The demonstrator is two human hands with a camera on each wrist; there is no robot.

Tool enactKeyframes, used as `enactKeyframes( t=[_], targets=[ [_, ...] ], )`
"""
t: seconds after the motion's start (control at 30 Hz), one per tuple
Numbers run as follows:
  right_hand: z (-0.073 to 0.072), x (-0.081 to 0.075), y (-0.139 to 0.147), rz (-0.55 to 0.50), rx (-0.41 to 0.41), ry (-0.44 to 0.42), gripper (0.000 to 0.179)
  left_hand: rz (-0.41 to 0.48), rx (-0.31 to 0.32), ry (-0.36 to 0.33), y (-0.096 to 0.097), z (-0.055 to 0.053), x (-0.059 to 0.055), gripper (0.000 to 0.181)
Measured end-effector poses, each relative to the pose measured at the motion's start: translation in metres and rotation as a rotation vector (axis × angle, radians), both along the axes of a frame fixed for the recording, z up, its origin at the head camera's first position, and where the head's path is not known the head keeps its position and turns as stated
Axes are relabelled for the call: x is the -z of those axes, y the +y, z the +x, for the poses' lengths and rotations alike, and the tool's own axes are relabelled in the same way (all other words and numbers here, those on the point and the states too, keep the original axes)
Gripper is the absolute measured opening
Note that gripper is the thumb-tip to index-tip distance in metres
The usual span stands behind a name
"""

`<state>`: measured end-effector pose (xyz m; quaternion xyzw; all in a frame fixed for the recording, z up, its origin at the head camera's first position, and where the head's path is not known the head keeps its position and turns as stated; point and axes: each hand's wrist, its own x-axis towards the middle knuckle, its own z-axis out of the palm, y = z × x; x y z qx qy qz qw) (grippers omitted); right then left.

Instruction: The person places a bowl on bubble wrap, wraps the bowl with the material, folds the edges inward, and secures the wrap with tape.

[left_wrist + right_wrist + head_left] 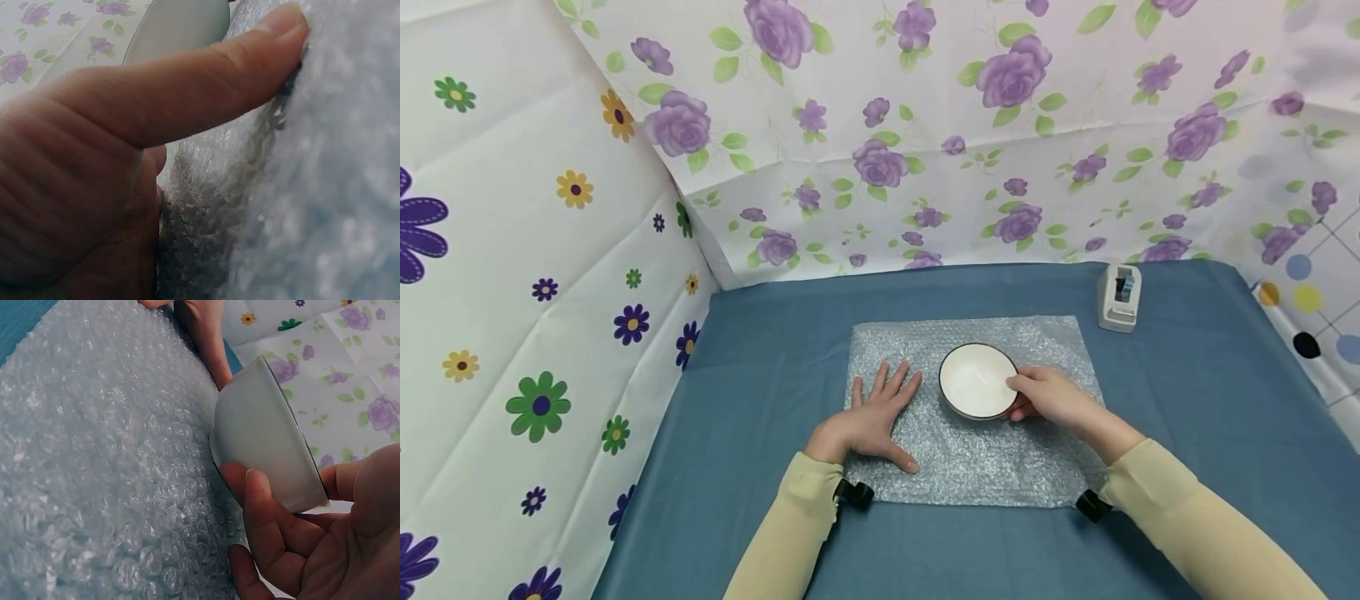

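Observation:
A white bowl (976, 379) with a thin dark rim is over the sheet of bubble wrap (970, 467). My right hand (1052, 396) pinches its right side, the thumb over the rim and the fingers against the outside. In the right wrist view the bowl (265, 437) stands upright on its foot, close to or on the wrap; the exact contact cannot be told. My left hand (876, 421) lies with spread fingers on the left part of the bubble wrap. The left wrist view has its thumb (206, 81) stretched out over the wrap.
A white tape dispenser (1120, 298) with a bluish roll stands at the back right, beyond the wrap. Blue cloth (760, 375) covers the table. Flower-printed sheets (880, 183) rise behind it and on the left.

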<state>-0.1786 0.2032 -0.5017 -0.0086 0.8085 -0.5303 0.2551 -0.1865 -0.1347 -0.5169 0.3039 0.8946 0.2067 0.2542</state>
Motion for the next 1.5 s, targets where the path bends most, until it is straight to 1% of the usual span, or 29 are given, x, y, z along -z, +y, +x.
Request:
enactKeyframes(
  t=[0.13,0.4,0.6,0.73,0.83,0.97,1.13,1.3,1.5],
  targets=[
    [0.0,0.0006,-0.0009,-0.004,0.0,-0.005,0.058,-0.001,0.0,-0.004,0.0001,0.0002,0.0004,0.139],
    [-0.0022,0.0014,-0.0006,0.009,-0.012,-0.011,0.067,-0.008,0.008,-0.005,0.0001,-0.0008,-0.0014,0.137],
    [-0.0036,0.0012,-0.0026,-0.002,-0.008,-0.011,0.062,0.005,0.007,-0.006,-0.0002,-0.0002,-0.003,0.134],
    [-0.0032,-0.0003,-0.0041,0.035,-0.01,0.009,0.058,0.003,0.006,-0.006,-0.0004,0.0004,-0.004,0.133],
    [-0.0026,-0.0007,-0.0046,0.051,-0.026,0.028,0.054,0.007,0.006,0.001,-0.0006,0.0004,-0.0031,0.133],
    [-0.0025,0.0005,-0.0046,0.026,-0.037,0.029,0.053,0.007,0.01,0.007,-0.0009,-0.0006,-0.0005,0.134],
    [-0.0021,0.0026,-0.0037,0.007,-0.046,0.032,0.055,0.011,0.016,0.003,-0.0013,-0.0022,0.0014,0.135],
    [-0.0011,0.0035,-0.0017,-0.019,-0.05,0.027,0.059,0.009,0.018,-0.002,-0.001,-0.0028,0.0017,0.134],
    [0.0002,0.0044,0.0008,-0.044,-0.059,0.015,0.059,0.009,0.02,-0.008,-0.0007,-0.0026,0.0023,0.134]
  ],
)
